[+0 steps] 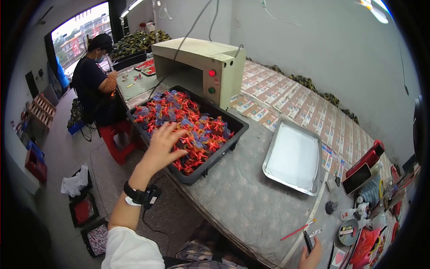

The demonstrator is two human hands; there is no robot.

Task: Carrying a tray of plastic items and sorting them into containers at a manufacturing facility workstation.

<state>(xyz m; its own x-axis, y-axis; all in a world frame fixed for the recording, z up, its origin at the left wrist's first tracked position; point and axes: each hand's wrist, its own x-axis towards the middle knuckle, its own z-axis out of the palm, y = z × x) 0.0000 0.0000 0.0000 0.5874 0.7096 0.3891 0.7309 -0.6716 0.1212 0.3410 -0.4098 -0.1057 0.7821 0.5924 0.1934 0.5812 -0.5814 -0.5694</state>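
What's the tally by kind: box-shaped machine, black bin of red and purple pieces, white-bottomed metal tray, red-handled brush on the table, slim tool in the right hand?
Box-shaped machine: 1
Black bin: 1
Metal tray: 1
Red-handled brush: 1
Slim tool, right hand: 1
Total: 5, pieces not counted

Pale wall (295,33); bright window (80,33)
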